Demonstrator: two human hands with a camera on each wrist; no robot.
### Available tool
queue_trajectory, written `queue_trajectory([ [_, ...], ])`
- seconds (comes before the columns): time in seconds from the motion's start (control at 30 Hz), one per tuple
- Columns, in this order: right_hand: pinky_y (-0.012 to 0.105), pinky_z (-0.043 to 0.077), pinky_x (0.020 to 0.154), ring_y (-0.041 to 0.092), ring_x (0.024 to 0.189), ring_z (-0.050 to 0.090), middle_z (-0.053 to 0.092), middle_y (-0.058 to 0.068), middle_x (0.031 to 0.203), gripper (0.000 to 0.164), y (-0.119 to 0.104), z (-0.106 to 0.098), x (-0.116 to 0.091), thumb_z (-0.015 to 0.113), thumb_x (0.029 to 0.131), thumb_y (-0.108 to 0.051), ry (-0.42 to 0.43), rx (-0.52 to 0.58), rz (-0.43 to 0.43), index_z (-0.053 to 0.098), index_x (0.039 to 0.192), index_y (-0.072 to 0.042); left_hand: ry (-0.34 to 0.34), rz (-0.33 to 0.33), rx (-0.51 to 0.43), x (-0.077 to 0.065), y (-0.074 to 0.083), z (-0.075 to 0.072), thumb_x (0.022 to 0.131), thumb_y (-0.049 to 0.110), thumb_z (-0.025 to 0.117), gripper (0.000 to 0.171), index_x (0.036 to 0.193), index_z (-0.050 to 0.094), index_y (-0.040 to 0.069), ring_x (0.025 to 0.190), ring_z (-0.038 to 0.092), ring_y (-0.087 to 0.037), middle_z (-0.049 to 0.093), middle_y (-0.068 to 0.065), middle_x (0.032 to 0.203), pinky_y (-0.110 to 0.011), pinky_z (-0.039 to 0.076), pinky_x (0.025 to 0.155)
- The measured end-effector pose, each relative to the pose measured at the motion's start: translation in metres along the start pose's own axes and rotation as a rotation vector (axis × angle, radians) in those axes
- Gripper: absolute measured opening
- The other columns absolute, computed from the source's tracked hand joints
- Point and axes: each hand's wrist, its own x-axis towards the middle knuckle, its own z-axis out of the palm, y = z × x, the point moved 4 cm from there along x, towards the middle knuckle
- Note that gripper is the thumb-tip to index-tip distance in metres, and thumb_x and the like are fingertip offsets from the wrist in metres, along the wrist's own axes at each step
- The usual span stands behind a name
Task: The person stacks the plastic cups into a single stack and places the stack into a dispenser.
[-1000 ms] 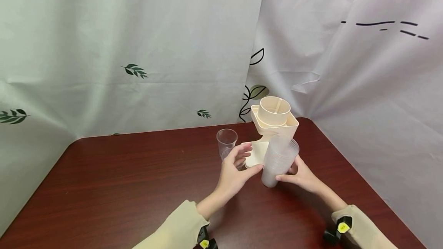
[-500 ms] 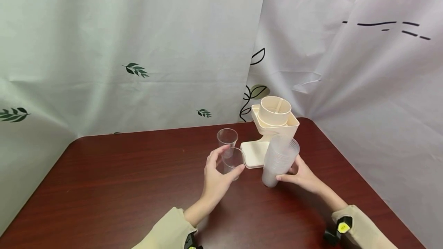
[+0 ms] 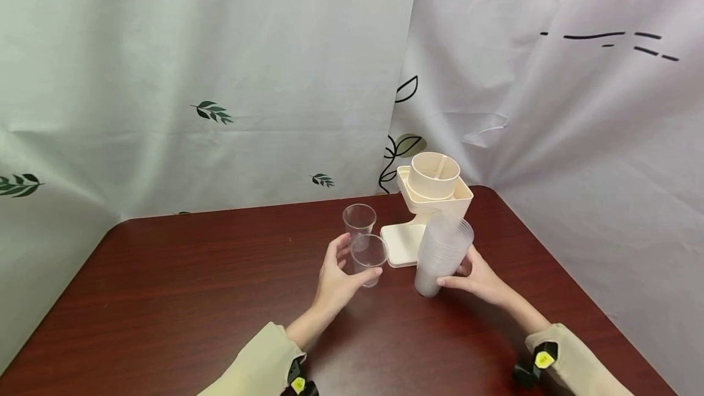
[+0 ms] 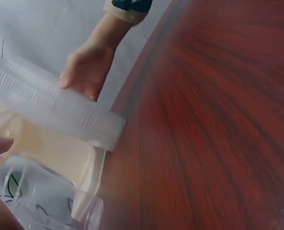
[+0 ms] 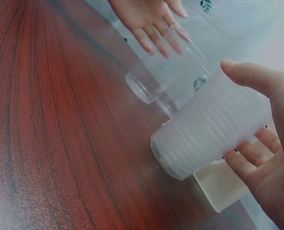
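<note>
A clear plastic cup [image 3: 370, 253] stands on the table, with my left hand [image 3: 337, 278] curved loosely about its left side. In the right wrist view the left hand's fingers [image 5: 151, 36] look nearly straight and overlap the cup. Behind that cup stands a second clear cup [image 3: 359, 219], partly hidden. My right hand [image 3: 477, 278] holds a tall stack of nested plastic cups [image 3: 442, 255], thumb on the near side, fingers behind. In the right wrist view the stack [image 5: 209, 127] lies between thumb and fingers.
A cream-coloured stand [image 3: 400, 243] with a flat base and a round holder [image 3: 434, 177] on top is behind the stack. The dark red wooden table [image 3: 220, 298] ends at a white patterned cloth [image 3: 264, 78] along the back and right.
My left hand has moved left and toward me, from beside the stack to the front clear cup. The cup stays where it stood. My right hand and the stack have not visibly moved.
</note>
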Motion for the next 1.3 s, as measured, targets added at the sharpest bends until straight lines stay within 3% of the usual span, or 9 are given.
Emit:
queue_trajectory([
  [0.33,0.016,0.052,0.087,-0.003,0.110,0.057,0.049,-0.015,0.127,0.081,0.000,0.000,0.000,0.073,0.077,0.007,-0.002,0.003,0.000,0.028,0.140,-0.016,-0.035,-0.022,0.039,0.008,-0.013,0.008,0.063,0.014,0.087,0.084,0.135,0.043,0.004,0.121,0.054,-0.032,0.055,-0.015,0.134,-0.049,0.043,0.104],
  [0.73,0.017,0.052,0.087,-0.003,0.110,0.056,0.049,-0.016,0.126,0.081,0.000,0.000,0.001,0.073,0.076,0.007,-0.001,0.000,-0.001,0.029,0.140,-0.016,-0.058,-0.024,0.032,0.008,-0.019,0.013,0.066,0.010,0.084,0.069,0.126,0.051,0.004,0.116,0.058,-0.030,0.062,-0.017,0.122,-0.046,0.047,0.100],
  [1.03,0.017,0.052,0.087,-0.003,0.110,0.056,0.049,-0.015,0.126,0.081,0.000,0.000,0.001,0.073,0.076,0.008,0.000,0.003,-0.001,0.029,0.140,-0.016,-0.043,-0.011,-0.028,0.007,-0.013,0.013,0.066,0.009,0.085,0.066,0.123,0.052,0.005,0.114,0.060,-0.027,0.065,-0.012,0.122,-0.041,0.049,0.100],
  [1.3,0.017,0.051,0.088,-0.003,0.111,0.056,0.048,-0.015,0.128,0.081,0.000,0.000,0.000,0.072,0.077,0.008,-0.008,-0.003,-0.010,0.029,0.141,-0.017,-0.044,-0.004,-0.106,-0.001,0.001,0.015,0.068,0.009,0.084,0.063,0.121,0.049,0.005,0.115,0.059,-0.028,0.064,-0.013,0.124,-0.044,0.047,0.102],
])
